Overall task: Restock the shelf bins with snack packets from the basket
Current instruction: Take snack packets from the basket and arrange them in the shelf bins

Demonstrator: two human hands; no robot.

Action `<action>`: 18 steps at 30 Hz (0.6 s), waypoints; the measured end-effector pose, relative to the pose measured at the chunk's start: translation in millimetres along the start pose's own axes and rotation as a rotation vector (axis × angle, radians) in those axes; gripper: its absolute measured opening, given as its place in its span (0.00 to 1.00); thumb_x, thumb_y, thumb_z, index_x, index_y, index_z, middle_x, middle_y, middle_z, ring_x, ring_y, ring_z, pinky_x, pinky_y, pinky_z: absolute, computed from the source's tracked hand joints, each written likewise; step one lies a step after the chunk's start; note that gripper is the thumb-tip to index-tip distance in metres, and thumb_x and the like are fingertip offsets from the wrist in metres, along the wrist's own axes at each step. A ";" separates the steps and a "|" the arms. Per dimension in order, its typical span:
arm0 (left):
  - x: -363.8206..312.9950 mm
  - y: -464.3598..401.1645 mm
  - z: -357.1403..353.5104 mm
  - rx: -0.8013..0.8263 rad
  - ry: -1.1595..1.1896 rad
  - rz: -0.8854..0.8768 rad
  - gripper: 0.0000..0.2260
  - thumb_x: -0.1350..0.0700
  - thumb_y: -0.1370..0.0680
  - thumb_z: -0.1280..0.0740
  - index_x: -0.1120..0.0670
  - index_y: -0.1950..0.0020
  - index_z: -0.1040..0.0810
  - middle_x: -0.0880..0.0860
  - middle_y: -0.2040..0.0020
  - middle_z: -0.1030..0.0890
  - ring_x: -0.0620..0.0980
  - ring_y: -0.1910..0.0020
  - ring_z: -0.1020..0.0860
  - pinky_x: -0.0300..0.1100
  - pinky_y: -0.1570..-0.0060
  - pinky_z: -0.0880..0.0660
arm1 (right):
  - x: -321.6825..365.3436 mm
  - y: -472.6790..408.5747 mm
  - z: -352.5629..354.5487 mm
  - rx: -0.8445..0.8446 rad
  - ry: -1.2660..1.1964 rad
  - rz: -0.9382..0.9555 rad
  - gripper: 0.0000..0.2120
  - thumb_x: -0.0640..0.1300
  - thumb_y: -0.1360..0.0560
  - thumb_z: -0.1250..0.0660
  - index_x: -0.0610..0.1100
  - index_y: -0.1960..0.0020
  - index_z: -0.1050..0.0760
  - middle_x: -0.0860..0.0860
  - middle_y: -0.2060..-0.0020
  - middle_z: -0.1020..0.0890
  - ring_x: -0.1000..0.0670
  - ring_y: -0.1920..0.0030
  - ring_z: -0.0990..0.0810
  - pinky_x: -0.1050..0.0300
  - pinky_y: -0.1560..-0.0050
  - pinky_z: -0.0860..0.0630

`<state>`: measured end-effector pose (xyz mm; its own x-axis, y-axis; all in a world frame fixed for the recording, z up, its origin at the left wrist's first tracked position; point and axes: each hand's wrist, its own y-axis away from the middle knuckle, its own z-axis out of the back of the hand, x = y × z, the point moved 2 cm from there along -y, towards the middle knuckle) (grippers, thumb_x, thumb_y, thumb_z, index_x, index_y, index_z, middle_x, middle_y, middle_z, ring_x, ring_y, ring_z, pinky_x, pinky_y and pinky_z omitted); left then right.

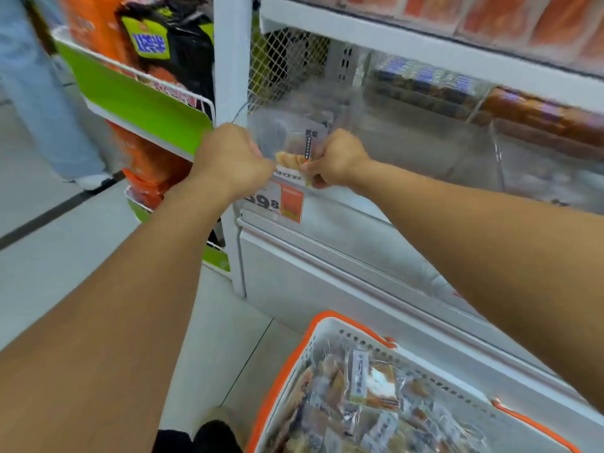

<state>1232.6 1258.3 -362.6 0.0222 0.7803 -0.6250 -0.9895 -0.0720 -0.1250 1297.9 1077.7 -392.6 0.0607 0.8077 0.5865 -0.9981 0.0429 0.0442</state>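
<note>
Both of my arms reach forward to a clear plastic shelf bin (408,148). My left hand (233,158) and my right hand (338,158) each grip one side of a clear snack packet (295,155) with a white label, held at the bin's front left corner. The fingers of both hands are curled round the packet's edges. Down at the lower right stands a white basket with an orange rim (294,358), holding several more clear snack packets (369,384).
A price tag (281,201) hangs on the bin's front under my hands. A white shelf post (230,76) stands to the left, beside a green rack (137,99) of orange bags. A person's legs (42,103) are at the far left. Packed shelves run above and to the right.
</note>
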 end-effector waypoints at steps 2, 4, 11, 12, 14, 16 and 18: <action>-0.9 2.1 -1.2 0.054 -0.027 0.005 0.15 0.51 0.26 0.29 0.63 0.62 0.21 0.61 0.61 0.17 0.59 0.58 0.19 0.51 0.55 0.21 | 2.0 -6.6 -2.0 -0.031 0.006 0.013 0.14 0.45 0.28 0.24 0.34 0.51 0.19 0.40 0.56 0.15 0.42 0.54 0.15 0.46 0.49 0.18; 2.1 1.9 -2.1 0.093 -0.043 0.037 0.16 0.48 0.27 0.30 0.60 0.64 0.20 0.58 0.64 0.17 0.58 0.60 0.18 0.51 0.55 0.19 | -0.5 -7.0 -1.7 -0.028 -0.018 -0.016 0.12 0.43 0.27 0.24 0.35 0.51 0.19 0.41 0.57 0.15 0.42 0.57 0.14 0.46 0.52 0.17; 7.1 4.9 0.0 0.184 0.065 0.115 0.20 0.48 0.24 0.38 0.57 0.67 0.15 0.52 0.67 0.16 0.54 0.60 0.17 0.48 0.53 0.19 | -14.3 2.5 1.9 0.027 -0.143 -0.139 0.18 0.43 0.31 0.20 0.33 0.48 0.20 0.40 0.59 0.15 0.43 0.61 0.14 0.46 0.61 0.16; 5.5 7.0 -0.2 0.250 0.109 0.151 0.22 0.50 0.23 0.42 0.58 0.68 0.15 0.52 0.68 0.16 0.54 0.59 0.16 0.46 0.54 0.20 | -13.7 4.9 3.0 0.040 -0.132 -0.150 0.18 0.44 0.32 0.20 0.34 0.49 0.20 0.40 0.59 0.15 0.44 0.62 0.14 0.47 0.61 0.15; 1.6 10.7 -0.5 0.418 0.123 0.223 0.22 0.53 0.24 0.45 0.60 0.66 0.16 0.54 0.66 0.15 0.54 0.57 0.16 0.44 0.56 0.22 | -8.4 11.0 9.3 0.073 -0.099 -0.156 0.16 0.46 0.31 0.20 0.37 0.51 0.20 0.42 0.58 0.16 0.45 0.63 0.14 0.49 0.62 0.15; -4.0 13.7 -4.9 0.580 0.047 0.240 0.19 0.56 0.24 0.44 0.61 0.64 0.16 0.56 0.63 0.14 0.54 0.57 0.16 0.43 0.56 0.23 | 3.4 26.4 25.8 0.036 -0.016 -0.127 0.13 0.49 0.29 0.22 0.41 0.60 0.22 0.44 0.61 0.17 0.47 0.66 0.16 0.54 0.64 0.17; -9.4 22.7 -18.4 0.736 -0.077 0.213 0.16 0.56 0.23 0.42 0.60 0.61 0.17 0.57 0.60 0.14 0.53 0.57 0.17 0.42 0.57 0.24 | 11.6 59.1 46.1 -0.175 0.207 0.003 0.15 0.51 0.27 0.26 0.42 0.64 0.26 0.46 0.66 0.21 0.47 0.67 0.20 0.58 0.68 0.21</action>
<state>1212.6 1238.0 -373.8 -0.1629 0.8388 -0.5195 -0.8119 0.1852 0.5537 1240.1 1062.5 -345.9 0.0727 0.9103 0.4076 -0.9859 0.1272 -0.1083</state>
